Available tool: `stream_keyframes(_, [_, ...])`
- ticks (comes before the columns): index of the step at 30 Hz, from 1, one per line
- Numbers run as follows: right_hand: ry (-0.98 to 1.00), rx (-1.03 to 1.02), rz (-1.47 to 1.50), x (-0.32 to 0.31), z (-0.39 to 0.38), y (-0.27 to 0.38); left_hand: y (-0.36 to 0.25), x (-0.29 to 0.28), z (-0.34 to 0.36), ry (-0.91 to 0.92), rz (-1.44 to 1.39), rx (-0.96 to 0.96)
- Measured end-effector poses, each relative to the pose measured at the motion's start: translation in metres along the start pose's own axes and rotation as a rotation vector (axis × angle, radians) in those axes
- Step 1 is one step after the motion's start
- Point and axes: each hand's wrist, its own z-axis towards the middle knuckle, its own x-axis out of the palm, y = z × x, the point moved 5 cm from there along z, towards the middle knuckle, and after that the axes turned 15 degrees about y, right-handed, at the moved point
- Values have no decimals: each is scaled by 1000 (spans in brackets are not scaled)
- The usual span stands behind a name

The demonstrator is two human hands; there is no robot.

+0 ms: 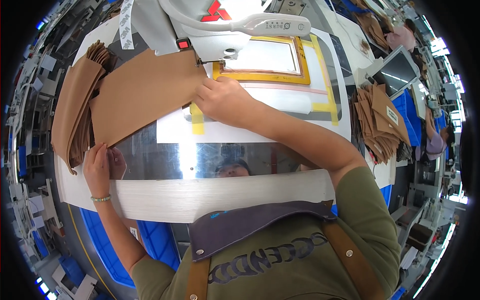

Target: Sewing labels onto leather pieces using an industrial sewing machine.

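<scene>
A flat brown panel (145, 97), leather-like, lies slantwise across the worktable, its right end beside the needle area of a white sewing machine (212, 40). My right hand (223, 101) pinches that right end, fingers closed on the edge. At the panel's lower left corner, my left hand (98, 165) grips the edge between thumb and fingers. A yellow-edged template frame (265, 76) lies just right of the machine head, beyond my right hand. Folded brown panels (75, 107) are draped in a thick bundle left of the panel I hold.
A shiny metal plate (150, 162) and a pale wooden table edge (150, 197) lie nearest me. Several brown pieces (378, 120) are piled at the right, by a tilted screen (397, 72). Blue bins (102, 240) stand below the table. Other people work at the far right.
</scene>
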Motion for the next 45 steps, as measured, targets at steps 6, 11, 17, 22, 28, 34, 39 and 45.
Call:
stream_keyframes(6, [-109, -18, -79, -14, -12, -3, 2, 9, 10, 69, 180, 62])
stream_keyframes(11, [-135, -17, -98, -28, -59, -34, -34, 12, 61, 92, 156, 275])
stream_keyframes(17, [59, 66, -94, -42, -147, -87, -116, 19, 135, -9, 44, 637])
stream_keyframes(22, [199, 238, -260, -46, -212, -130, -181, 41, 186, -77, 18, 878])
stream_keyframes(28, [133, 352, -232, -38, -238, -151, -206, 52, 197, 49, -11, 873])
stream_keyframes(34, [0, 479, -186, -50, -252, -123, -203, 52, 173, 138, -158, 661])
stream_keyframes(39, [212, 651, 65, -31, -267, -120, -205, 53, 159, 186, -147, 373])
stream_keyframes(45, [167, 697, 133, -22, -281, -119, -204, 62, 161, 244, -152, 371])
